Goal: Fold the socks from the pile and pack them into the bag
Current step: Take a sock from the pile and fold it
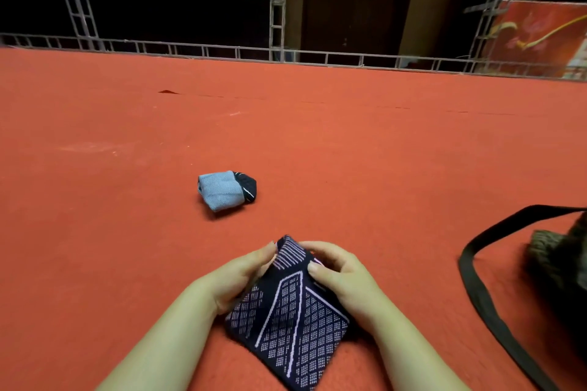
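A dark navy sock with a white diamond pattern [292, 324] lies on the red carpet close in front of me, its cuff end raised. My left hand [236, 276] grips the cuff from the left, fingers curled into the fabric. My right hand [340, 273] pinches the same cuff from the right, thumb on top. A folded light blue sock with a dark toe [224, 189] sits on the carpet farther out, apart from both hands. The dark bag [559, 251] lies at the right edge, partly cut off, its black strap [476, 289] looping over the carpet.
Red carpet [127, 152] spreads wide in every direction. A low metal railing [222, 51] bounds its far edge, with truss towers, a dark door and a red banner [536, 38] behind it.
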Demonstrator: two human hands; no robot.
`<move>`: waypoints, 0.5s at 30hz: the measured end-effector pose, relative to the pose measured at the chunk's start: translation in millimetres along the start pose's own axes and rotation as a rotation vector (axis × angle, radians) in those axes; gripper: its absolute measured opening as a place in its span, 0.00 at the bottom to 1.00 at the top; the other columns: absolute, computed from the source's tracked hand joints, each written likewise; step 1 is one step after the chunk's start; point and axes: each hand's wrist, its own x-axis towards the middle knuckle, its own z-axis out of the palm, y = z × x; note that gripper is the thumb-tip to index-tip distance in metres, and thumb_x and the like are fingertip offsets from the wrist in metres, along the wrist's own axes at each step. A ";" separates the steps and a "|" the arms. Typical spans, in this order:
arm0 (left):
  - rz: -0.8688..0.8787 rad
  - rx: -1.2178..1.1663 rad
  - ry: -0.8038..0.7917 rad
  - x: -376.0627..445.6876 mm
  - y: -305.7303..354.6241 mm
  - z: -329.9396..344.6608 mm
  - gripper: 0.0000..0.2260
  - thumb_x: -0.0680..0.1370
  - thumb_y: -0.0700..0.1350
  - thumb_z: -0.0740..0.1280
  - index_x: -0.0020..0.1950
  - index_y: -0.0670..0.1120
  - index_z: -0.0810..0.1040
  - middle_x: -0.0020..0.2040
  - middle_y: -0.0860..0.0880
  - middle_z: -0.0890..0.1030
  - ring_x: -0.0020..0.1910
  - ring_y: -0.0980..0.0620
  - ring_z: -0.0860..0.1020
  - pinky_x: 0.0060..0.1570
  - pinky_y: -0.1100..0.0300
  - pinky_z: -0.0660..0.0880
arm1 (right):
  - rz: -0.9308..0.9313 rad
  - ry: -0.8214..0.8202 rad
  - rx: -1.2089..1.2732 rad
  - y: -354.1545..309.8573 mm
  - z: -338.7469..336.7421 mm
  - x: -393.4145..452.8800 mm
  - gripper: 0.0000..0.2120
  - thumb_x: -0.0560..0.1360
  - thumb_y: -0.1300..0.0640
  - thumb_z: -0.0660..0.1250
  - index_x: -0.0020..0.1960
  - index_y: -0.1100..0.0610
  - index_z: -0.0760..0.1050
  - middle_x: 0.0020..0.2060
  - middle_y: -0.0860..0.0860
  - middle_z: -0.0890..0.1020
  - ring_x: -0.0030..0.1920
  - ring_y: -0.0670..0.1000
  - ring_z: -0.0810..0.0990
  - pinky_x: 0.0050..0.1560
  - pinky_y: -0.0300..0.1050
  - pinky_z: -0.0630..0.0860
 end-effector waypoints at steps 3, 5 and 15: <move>0.117 0.113 0.118 3.5 0.6 -0.5 0.23 0.64 0.52 0.77 0.53 0.41 0.80 0.49 0.40 0.83 0.43 0.47 0.82 0.46 0.56 0.79 | 0.010 0.027 -0.021 -3.2 1.3 1.2 0.14 0.71 0.53 0.65 0.56 0.53 0.79 0.49 0.48 0.85 0.50 0.45 0.81 0.53 0.38 0.76; 0.236 0.112 0.194 5.2 1.2 1.4 0.11 0.68 0.42 0.73 0.49 0.41 0.81 0.45 0.40 0.84 0.39 0.48 0.82 0.42 0.58 0.80 | 0.030 0.195 -0.096 -4.5 -2.0 5.2 0.08 0.75 0.52 0.64 0.52 0.50 0.79 0.46 0.47 0.83 0.45 0.45 0.80 0.47 0.37 0.75; 0.558 -0.249 0.040 -3.6 7.4 3.4 0.28 0.51 0.43 0.81 0.49 0.39 0.82 0.44 0.36 0.82 0.39 0.39 0.82 0.42 0.47 0.80 | 0.296 0.139 0.210 -19.7 -6.3 0.1 0.23 0.77 0.38 0.52 0.63 0.50 0.71 0.48 0.57 0.84 0.47 0.61 0.83 0.48 0.54 0.79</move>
